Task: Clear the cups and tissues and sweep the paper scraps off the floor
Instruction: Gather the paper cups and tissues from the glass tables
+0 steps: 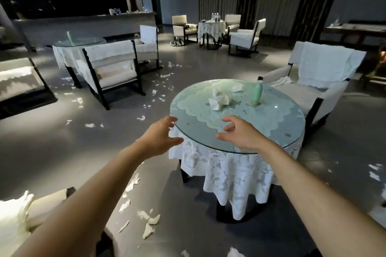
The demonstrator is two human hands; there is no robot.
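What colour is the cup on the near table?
The cup is pale green, head view.

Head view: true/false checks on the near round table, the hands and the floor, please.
1. The left hand and right hand hold nothing. True.
2. The crumpled tissues are in the right hand. False: they lie on the glass top of the round table.
3. The green cup lies on its side. False: it stands upright on the table, right of the tissues.
4. Paper scraps litter the floor left of the table. True.
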